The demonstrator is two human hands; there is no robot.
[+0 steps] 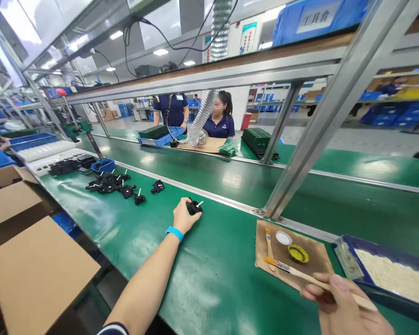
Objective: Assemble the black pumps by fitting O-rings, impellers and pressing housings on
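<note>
Head: left hand [184, 217] holds one part [195, 207]; right hand [347, 300], one brush [295, 271].

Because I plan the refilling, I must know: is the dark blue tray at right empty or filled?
Not empty: the dark blue tray holds pale material across its visible floor. I cannot tell how deep.

The left grip [183, 220] is closed in a pinch, its fingers [184, 201] curved forward and its thumb [197, 217] extended to the right; behind it the wrist [175, 232] and bare forearm [146, 281] slant back. Right of and nearer than that grip, the right grip [347, 304] is closed, thumb [338, 284] on top.
</note>
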